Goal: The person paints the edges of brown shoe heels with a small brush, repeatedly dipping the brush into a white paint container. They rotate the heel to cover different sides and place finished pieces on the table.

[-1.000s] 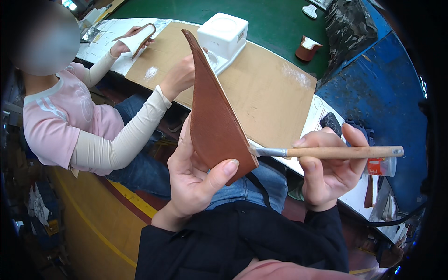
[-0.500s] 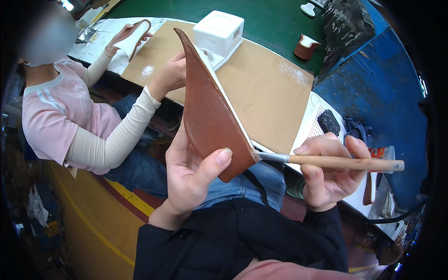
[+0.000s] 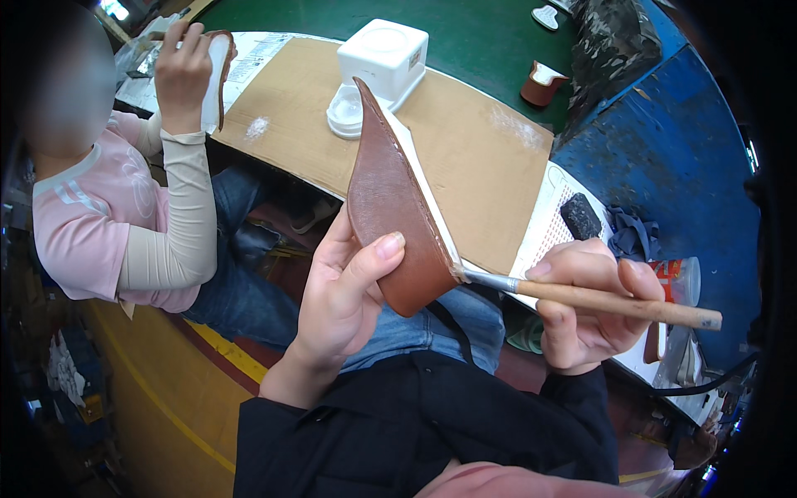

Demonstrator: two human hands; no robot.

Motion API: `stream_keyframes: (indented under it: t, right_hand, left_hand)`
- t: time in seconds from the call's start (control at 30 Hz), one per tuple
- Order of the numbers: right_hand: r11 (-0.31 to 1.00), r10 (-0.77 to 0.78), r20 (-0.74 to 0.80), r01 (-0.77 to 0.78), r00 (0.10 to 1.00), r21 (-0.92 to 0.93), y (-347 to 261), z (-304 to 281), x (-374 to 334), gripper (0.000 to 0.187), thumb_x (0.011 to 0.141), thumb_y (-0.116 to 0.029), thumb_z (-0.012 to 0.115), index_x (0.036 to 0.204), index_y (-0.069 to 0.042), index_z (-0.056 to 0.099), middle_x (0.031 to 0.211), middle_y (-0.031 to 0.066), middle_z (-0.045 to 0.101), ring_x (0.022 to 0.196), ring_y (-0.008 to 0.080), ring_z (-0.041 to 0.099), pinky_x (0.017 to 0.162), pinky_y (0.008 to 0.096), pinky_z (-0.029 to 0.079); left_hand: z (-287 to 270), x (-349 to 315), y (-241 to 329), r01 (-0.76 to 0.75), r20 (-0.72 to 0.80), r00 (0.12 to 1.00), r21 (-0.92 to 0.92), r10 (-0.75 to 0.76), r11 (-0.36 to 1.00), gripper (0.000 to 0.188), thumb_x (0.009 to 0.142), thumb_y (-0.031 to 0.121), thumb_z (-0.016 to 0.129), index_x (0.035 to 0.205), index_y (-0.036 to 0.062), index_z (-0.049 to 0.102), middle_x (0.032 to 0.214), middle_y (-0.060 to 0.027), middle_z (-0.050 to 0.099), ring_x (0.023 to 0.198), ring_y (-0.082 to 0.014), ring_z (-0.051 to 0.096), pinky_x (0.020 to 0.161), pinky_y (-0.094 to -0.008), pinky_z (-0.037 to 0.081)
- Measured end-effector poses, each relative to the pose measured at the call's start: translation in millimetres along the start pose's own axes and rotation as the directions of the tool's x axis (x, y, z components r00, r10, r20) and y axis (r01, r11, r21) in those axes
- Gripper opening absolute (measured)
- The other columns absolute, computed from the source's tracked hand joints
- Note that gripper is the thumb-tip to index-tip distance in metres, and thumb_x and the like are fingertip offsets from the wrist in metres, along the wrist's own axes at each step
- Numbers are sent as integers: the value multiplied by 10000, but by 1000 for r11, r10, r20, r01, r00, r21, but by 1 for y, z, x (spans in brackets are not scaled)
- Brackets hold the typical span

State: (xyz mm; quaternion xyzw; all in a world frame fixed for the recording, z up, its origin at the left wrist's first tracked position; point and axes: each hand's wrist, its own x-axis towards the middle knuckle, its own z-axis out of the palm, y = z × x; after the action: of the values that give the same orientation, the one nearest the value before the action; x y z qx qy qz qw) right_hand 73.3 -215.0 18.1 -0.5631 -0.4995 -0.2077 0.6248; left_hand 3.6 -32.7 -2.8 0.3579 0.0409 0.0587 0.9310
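Observation:
A curved piece of brown leather with a white lining, like a shoe upper (image 3: pixel 390 183), is held up in front of me. My left hand (image 3: pixel 340 290) grips its lower left part, thumb on the brown face and the other fingers behind. In my right hand (image 3: pixel 589 299) is a paintbrush (image 3: pixel 614 302) with a wooden handle and a metal ferrule, held in a pinch. Its bristle tip touches the lower right edge of the leather, where the brown side meets the white lining.
Cardboard (image 3: pixel 473 158) covers the table, bearing a white plastic dispenser (image 3: pixel 382 62) and white smudges. At left, a co-worker in a pink shirt (image 3: pixel 124 191) holds a similar piece (image 3: pixel 217 79). A black block (image 3: pixel 580 217), a clear tub (image 3: pixel 682 280) and another brown piece (image 3: pixel 544 85) lie to the right.
The leather piece has turned slightly, its pointed tip shifting right and down. The brush stays at the lower edge. The co-worker's hand has moved from the dispenser back to their own piece.

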Motion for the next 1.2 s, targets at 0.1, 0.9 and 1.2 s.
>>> stream_keyframes:
  t: [0.1,0.9,1.2]
  right_hand:
    - [1000,-6,10,6,1000,-6,-1,-1,1,621,686,78,672,1206,1,342,722,207,607,652,232,600,587,286,471]
    - [995,-101,210,102,973,5,7,-8,13,602,669,91,649,1177,-40,353,779,207,609,605,238,561,514,294,451]
    - [919,391,-196,-394,899,27,64,16,25,486,785,66,606,1207,12,370,901,105,594,817,137,589,729,235,473]
  left_hand:
    - [-1,2,-1,63,7,998,-43,-63,997,484,871,92,501,1314,2,328,1217,-101,490,1101,-151,501,939,-301,405]
    - [-22,7,-5,428,167,904,-321,-394,845,446,938,319,395,1287,48,337,1166,-137,525,996,-241,576,724,-423,538]
    - [-66,13,-18,358,57,933,-233,-354,904,607,931,464,332,1407,158,111,1245,-184,448,994,-337,569,761,-424,544]
